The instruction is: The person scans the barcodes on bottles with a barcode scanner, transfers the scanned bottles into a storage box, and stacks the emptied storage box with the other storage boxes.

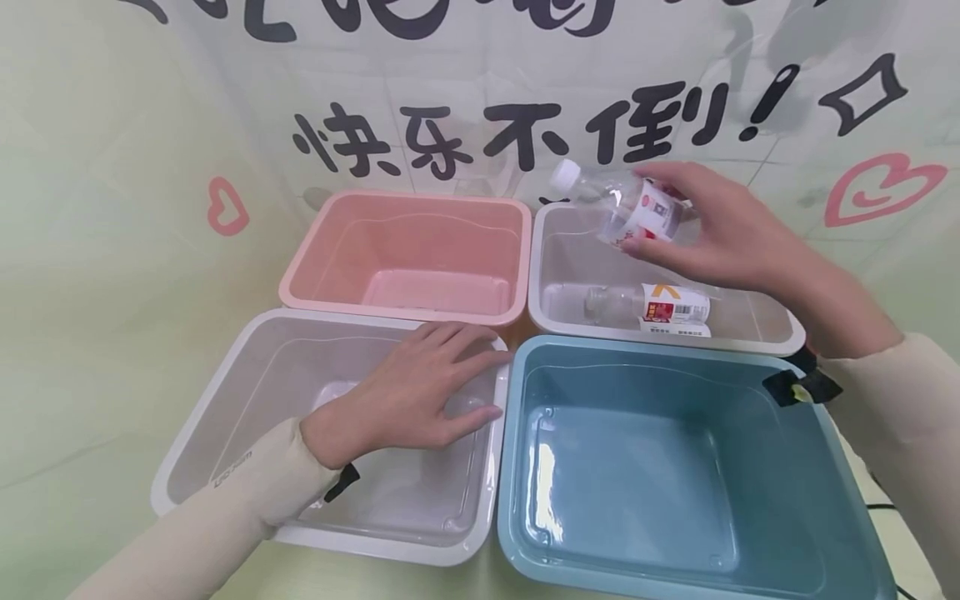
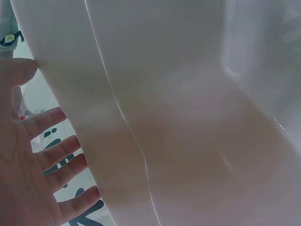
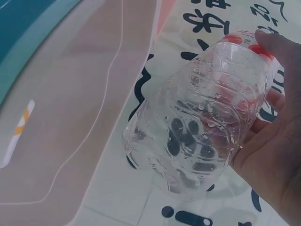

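Over the back right pale bin (image 1: 558, 242), my right hand (image 1: 731, 229) grips a clear plastic bottle (image 1: 652, 212) with a white cap and a red-and-white label. The bottle is tilted, its cap toward the left. In the right wrist view the ridged body of the bottle (image 3: 202, 117) shows drops, with the thumb near its label. A labelled bottle (image 1: 675, 304) lies inside that bin; a second label edge below it may be another bottle or a reflection. My left hand (image 1: 416, 392) hovers above the front left grey bin (image 1: 375, 547), fingers spread near its right rim, holding nothing.
A pink bin (image 1: 405, 237) stands at the back left and a blue bin (image 1: 637, 483) at the front right, the bins set close together. Behind them hangs a white sheet (image 1: 480, 75) with black writing and pink hearts. A dark cable (image 1: 881, 506) lies at the right.
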{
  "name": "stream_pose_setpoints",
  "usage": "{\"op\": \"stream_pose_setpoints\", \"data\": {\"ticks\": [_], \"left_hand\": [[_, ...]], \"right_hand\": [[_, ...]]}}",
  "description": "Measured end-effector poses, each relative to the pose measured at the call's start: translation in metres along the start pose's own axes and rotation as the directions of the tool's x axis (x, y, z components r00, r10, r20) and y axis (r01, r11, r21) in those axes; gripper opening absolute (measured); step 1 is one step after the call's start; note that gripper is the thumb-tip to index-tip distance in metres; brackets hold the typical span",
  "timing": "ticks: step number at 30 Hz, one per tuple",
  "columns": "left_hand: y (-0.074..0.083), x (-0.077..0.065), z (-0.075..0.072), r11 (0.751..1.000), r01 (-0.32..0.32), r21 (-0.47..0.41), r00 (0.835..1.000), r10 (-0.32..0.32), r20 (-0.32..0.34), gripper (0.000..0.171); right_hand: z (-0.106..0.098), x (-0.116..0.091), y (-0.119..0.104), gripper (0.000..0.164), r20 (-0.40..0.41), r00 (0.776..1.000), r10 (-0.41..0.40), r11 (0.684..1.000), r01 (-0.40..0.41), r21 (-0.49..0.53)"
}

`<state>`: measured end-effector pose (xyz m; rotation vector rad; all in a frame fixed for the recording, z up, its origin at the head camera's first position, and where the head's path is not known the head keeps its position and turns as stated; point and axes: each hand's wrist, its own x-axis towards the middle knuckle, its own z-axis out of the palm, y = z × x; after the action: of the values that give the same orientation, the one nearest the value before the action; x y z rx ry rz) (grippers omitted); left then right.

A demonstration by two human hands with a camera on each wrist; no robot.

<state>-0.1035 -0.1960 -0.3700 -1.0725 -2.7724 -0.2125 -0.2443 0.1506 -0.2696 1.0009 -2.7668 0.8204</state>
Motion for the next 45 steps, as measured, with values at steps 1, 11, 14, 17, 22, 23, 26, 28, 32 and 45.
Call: {"op": "stream_pose_setpoints", "data": {"ticks": [1, 11, 14, 17, 22, 23, 26, 28, 32, 45], "left_hand": [[0.0, 0.0, 0.0, 1.0, -0.001, 0.001, 1.0, 0.001, -0.001, 0.058], [0.002, 0.0, 0.0, 1.0, -0.005, 0.003, 1.0, 0.005, -0.013, 0.058], [0.002, 0.001, 0.0, 1.0, -0.004, 0.006, 1.0, 0.004, -0.011, 0.057], [0.002, 0.0, 0.002, 1.0, -0.001, 0.008, 1.0, 0.001, -0.004, 0.058], [0.003, 0.0, 0.004, 1.0, -0.007, 0.005, 1.0, 0.007, -0.004, 0.059], [0.002, 0.0, 0.005, 1.0, -0.01, 0.008, 1.0, 0.01, -0.003, 0.059], [0.001, 0.0, 0.006, 1.0, -0.011, 0.019, 1.0, 0.011, -0.001, 0.059], [0.0, 0.0, 0.006, 1.0, -0.008, 0.027, 1.0, 0.008, 0.0, 0.06], [-0.001, 0.0, 0.005, 0.999, -0.005, 0.032, 1.0, 0.005, -0.002, 0.06], [-0.001, -0.001, 0.004, 0.999, -0.006, 0.037, 1.0, 0.006, 0.009, 0.061]], "right_hand": [[0.001, 0.003, -0.002, 0.083, 0.005, 1.0, -0.007, 1.0, 0.007, 0.0], [0.015, 0.032, -0.021, 0.079, 0.055, 0.996, -0.063, 0.998, 0.063, 0.003], [0.02, 0.04, -0.026, 0.078, 0.071, 0.996, -0.061, 0.998, 0.06, 0.017], [0.025, 0.048, -0.032, 0.077, 0.091, 0.994, -0.056, 0.998, 0.054, 0.026], [0.035, 0.062, -0.039, 0.075, 0.113, 0.99, -0.083, 0.997, 0.083, 0.008], [0.038, 0.065, -0.04, 0.074, 0.114, 0.989, -0.092, 0.996, 0.092, 0.006], [0.046, 0.076, -0.044, 0.074, 0.115, 0.987, -0.116, 0.993, 0.115, 0.016], [0.051, 0.082, -0.047, 0.075, 0.114, 0.985, -0.129, 0.991, 0.126, 0.033], [0.061, 0.094, -0.056, 0.076, 0.13, 0.982, -0.138, 0.99, 0.131, 0.059], [0.079, 0.122, -0.081, 0.076, 0.193, 0.973, -0.125, 0.992, 0.117, 0.049]]}}
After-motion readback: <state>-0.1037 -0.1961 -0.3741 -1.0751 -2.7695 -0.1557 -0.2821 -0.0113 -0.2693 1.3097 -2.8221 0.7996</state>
